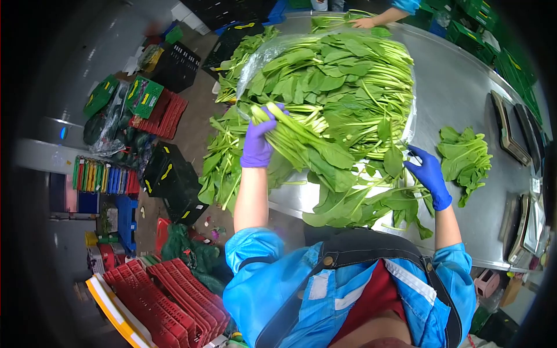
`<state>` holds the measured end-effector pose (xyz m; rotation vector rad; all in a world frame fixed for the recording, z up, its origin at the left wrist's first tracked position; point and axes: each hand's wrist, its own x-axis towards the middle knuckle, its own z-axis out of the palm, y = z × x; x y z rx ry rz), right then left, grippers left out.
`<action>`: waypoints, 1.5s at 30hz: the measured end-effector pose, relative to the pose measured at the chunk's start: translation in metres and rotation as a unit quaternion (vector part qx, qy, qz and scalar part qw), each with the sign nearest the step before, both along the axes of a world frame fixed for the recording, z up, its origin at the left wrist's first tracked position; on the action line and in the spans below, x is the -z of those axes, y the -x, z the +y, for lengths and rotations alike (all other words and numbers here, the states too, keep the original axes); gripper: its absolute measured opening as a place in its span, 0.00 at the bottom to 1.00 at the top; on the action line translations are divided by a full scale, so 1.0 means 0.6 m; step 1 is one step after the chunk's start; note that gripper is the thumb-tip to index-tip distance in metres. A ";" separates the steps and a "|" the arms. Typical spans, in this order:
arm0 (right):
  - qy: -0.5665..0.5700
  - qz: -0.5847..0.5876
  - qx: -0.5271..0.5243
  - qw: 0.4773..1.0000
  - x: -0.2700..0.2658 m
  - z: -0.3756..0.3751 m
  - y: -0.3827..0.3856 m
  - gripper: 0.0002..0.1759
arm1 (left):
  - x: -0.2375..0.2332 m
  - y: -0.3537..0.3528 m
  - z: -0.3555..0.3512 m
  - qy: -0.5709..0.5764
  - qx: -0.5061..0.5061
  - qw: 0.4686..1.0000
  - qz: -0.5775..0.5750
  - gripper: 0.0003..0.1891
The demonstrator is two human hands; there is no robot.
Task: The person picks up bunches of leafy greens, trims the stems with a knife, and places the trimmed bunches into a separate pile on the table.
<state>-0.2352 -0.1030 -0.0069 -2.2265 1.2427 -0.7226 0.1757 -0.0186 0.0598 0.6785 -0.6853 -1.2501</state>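
Observation:
My left hand [258,139], in a purple glove, is closed around the stem ends of a bunch of leafy greens [313,148]. The bunch's leaves hang toward the right, over the near side of the pile. My right hand [428,174], in a blue glove, is at the pile's right near corner with fingers apart, beside a single leaf [393,161] and some stems. A large pile of leafy greens [342,69] lies on clear plastic, its stems mostly pointing right. Loose leaves [360,203] are spread along the table edge close to my body.
The metal table [458,75] carries a smaller bunch of greens [464,159] on the right. Another person's hand [365,22] touches greens at the far edge. Red crates [156,296] and black crates [174,180] stand on the floor to the left.

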 end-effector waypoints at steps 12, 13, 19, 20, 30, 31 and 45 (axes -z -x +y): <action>-0.354 -0.294 -0.141 0.876 -0.088 0.001 -0.149 0.33 | 0.009 0.215 -0.173 -0.165 0.153 0.974 0.022 0.13; -0.331 -0.291 -0.127 0.889 -0.077 -0.003 -0.152 0.31 | 0.016 0.247 -0.190 -0.133 0.105 0.984 0.043 0.11; -0.455 -0.476 -0.039 0.752 -0.074 -0.020 -0.058 0.30 | 0.036 0.349 -0.249 -0.107 0.208 0.972 -0.035 0.15; -0.440 -0.482 -0.023 0.757 -0.077 -0.019 -0.033 0.30 | 0.045 0.355 -0.256 -0.060 0.218 0.968 -0.104 0.17; -0.299 -0.523 0.365 0.710 0.082 -0.168 0.353 0.20 | 0.107 0.278 -0.133 -0.225 0.316 0.910 -0.148 0.19; -0.297 -0.504 0.387 0.713 0.109 -0.189 0.387 0.21 | 0.109 0.285 -0.124 -0.220 0.330 0.900 -0.183 0.20; 0.072 0.082 0.301 0.947 0.109 -0.232 0.284 0.35 | 0.291 0.475 -0.033 0.110 0.344 0.497 -0.789 0.50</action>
